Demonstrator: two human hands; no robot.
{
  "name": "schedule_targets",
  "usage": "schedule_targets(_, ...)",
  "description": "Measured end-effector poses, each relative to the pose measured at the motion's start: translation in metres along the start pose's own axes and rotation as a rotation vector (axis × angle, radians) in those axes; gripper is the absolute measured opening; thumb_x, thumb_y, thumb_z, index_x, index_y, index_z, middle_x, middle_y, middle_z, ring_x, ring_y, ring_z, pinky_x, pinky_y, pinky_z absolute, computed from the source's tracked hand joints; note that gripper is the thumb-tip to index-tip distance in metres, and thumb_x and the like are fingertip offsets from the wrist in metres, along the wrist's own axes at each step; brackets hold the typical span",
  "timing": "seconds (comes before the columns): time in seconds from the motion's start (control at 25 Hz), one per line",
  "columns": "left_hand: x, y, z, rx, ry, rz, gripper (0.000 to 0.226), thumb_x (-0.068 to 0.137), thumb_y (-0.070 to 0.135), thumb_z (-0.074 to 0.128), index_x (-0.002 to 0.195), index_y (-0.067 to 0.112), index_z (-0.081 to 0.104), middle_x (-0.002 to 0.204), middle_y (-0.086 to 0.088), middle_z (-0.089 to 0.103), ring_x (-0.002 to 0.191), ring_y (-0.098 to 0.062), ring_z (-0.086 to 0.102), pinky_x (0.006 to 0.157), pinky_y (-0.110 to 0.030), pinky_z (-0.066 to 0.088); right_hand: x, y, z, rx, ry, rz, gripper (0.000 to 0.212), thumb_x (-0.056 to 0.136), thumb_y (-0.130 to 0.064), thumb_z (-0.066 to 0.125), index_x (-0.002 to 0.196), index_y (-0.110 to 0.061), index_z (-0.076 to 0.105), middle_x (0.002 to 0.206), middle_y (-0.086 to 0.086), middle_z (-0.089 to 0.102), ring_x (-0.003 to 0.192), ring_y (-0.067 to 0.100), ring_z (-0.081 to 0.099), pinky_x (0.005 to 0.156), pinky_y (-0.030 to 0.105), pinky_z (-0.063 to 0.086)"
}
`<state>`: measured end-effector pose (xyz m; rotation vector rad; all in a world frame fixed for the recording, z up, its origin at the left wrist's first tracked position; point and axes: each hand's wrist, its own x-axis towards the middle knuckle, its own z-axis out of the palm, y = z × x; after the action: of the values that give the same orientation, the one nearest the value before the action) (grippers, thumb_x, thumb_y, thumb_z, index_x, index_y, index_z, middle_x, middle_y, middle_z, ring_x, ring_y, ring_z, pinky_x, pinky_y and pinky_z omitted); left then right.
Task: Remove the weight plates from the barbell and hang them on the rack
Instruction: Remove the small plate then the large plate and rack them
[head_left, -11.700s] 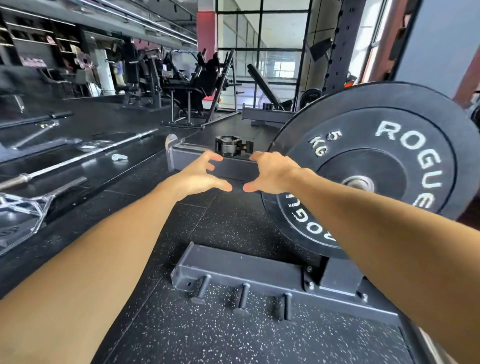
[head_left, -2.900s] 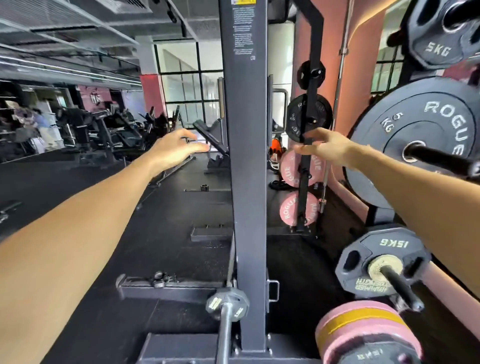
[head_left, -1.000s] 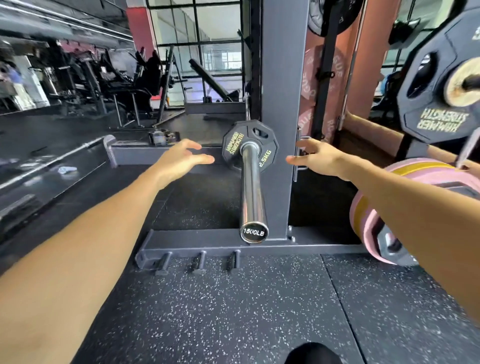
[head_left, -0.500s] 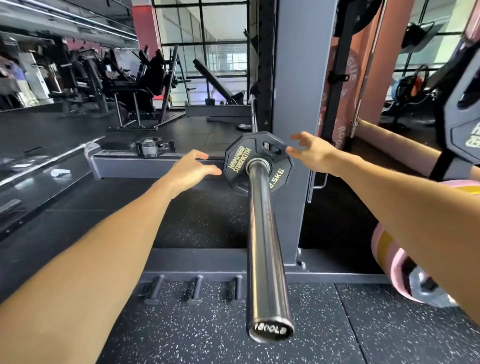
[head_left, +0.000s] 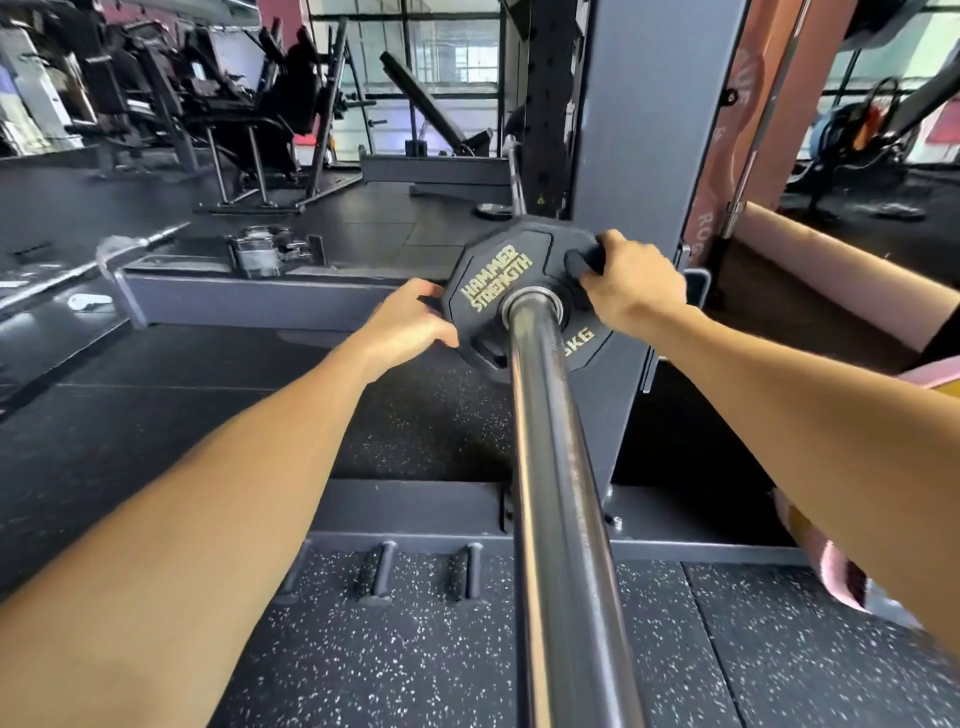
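Both hands have closed in since a moment ago, your left hand (head_left: 410, 325) and right hand (head_left: 628, 286) now grasping opposite edges of the small plate (head_left: 514, 296) on the barbell (head_left: 550, 467), so pull evenly, straight along it toward you.

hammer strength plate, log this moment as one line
stage: plate grip | left hand: holds left edge of Hammer Strength plate | right hand: grips its upper-right handle slot | plate: on barbell sleeve

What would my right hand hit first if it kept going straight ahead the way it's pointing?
The right hand already grips the black plate by its upper right edge; straight beyond, it would probably meet the grey rack upright, though depth is unclear.
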<state>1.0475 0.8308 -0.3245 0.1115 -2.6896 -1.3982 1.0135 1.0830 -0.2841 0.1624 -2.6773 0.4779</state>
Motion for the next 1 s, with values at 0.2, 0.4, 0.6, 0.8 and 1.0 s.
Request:
schedule_targets(0.2, 0.010, 0.006, 0.022, -0.079, 0.010, 0.048, 0.056, 0.070, 0.017, 0.077, 0.120, 0.022, 0.050, 0.110, 0.005, 0.066, 0.102, -0.018, 0.062, 0.078, -0.035, 0.055, 0.001, 0.004, -0.005, -0.003, -0.195, 0.190, 0.020, 0.079, -0.024, 0.055, 0.072, -0.006, 0.062, 0.075, 0.010, 0.070, 0.063, 0.027, 0.069, 0.067, 0.030, 0.056)
schedule_targets(0.4, 0.011, 0.021, 0.020, 0.060, 0.046, 0.023, 0.056, 0.079, 0.019, 0.065, 0.133, 0.021, 0.050, 0.118, -0.002, 0.062, 0.097, -0.019, 0.061, 0.051, -0.018, 0.054, -0.008, 0.000, -0.008, 0.080, -0.215, 0.241, 0.019, 0.081, -0.018, 0.053, 0.077, -0.004, 0.065, 0.063, 0.010, 0.068, 0.057, 0.027, 0.071, 0.072, 0.036, 0.061)
schedule_targets(0.6, -0.022, 0.024, 0.027, 0.116, 0.171, 0.001, 0.053, 0.077, 0.015, 0.059, 0.130, 0.020, 0.056, 0.115, -0.009, 0.065, 0.104, -0.032, 0.063, 0.083, -0.044, 0.058, -0.043, -0.004, -0.022, 0.136, -0.214, 0.252, 0.017, 0.083, -0.017, 0.054, 0.077, -0.005, 0.064, 0.076, 0.011, 0.068, 0.055, 0.031, 0.071, 0.069, 0.038, 0.061)
schedule_targets(0.8, -0.088, 0.028, 0.023, 0.177, 0.206, 0.047, 0.053, 0.080, 0.017, 0.052, 0.133, 0.025, 0.055, 0.118, -0.009, 0.065, 0.108, -0.033, 0.059, 0.093, -0.040, 0.052, -0.107, -0.006, -0.048, 0.174, -0.198, 0.252, 0.016, 0.085, -0.018, 0.056, 0.076, -0.006, 0.063, 0.083, 0.012, 0.067, 0.055, 0.033, 0.071, 0.066, 0.037, 0.061)
schedule_targets(1.0, -0.179, 0.029, 0.024, 0.181, 0.240, 0.083, 0.046, 0.085, 0.016, 0.050, 0.130, 0.023, 0.057, 0.112, -0.007, 0.066, 0.097, -0.027, 0.056, 0.076, -0.030, 0.043, -0.185, -0.013, -0.083, 0.157, -0.177, 0.242, 0.021, 0.085, -0.020, 0.056, 0.089, -0.003, 0.066, 0.086, 0.014, 0.066, 0.052, 0.029, 0.069, 0.063, 0.032, 0.059)
